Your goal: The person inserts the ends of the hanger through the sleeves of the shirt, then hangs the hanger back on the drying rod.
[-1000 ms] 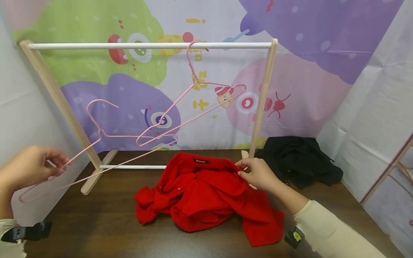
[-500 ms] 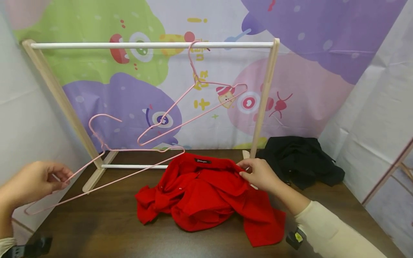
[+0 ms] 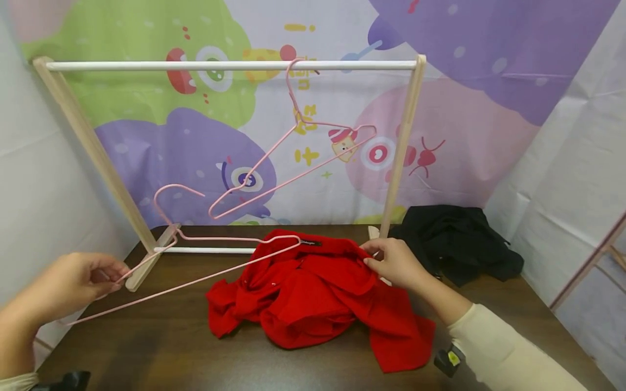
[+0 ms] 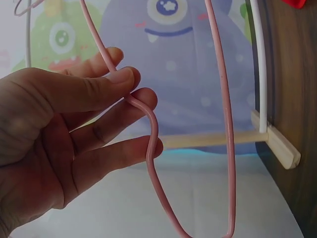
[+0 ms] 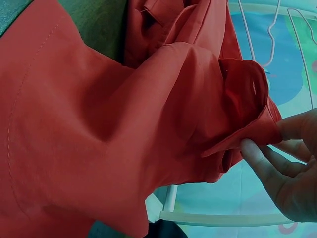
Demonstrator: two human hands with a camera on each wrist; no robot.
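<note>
My left hand [image 3: 80, 285] pinches a pink wire hanger [image 3: 230, 239] near its left shoulder. In the left wrist view the thumb and fingertips close on the wire, just above its notch. The hanger's far end overlaps the collar of a red shirt [image 3: 313, 304] in the head view, partly covering the black label [image 3: 311, 243]. The shirt lies crumpled on the table, collar toward the rack. My right hand [image 3: 393, 262] pinches the right side of the collar [image 5: 262, 126] between thumb and fingers. Parts of both hands' fingers are hidden in the head view.
Behind the shirt stands a clothes rack [image 3: 230, 65] with a white rail and wooden legs. A second pink hanger [image 3: 298, 125] hangs from the rail. Black clothing [image 3: 457, 244] lies heaped at the back right of the brown table [image 3: 161, 353]. A patterned cloth [image 3: 469, 152] forms the backdrop.
My left hand has moved down and to the right with the hanger, bringing its far end over the shirt's collar. The right hand has kept its hold on the collar.
</note>
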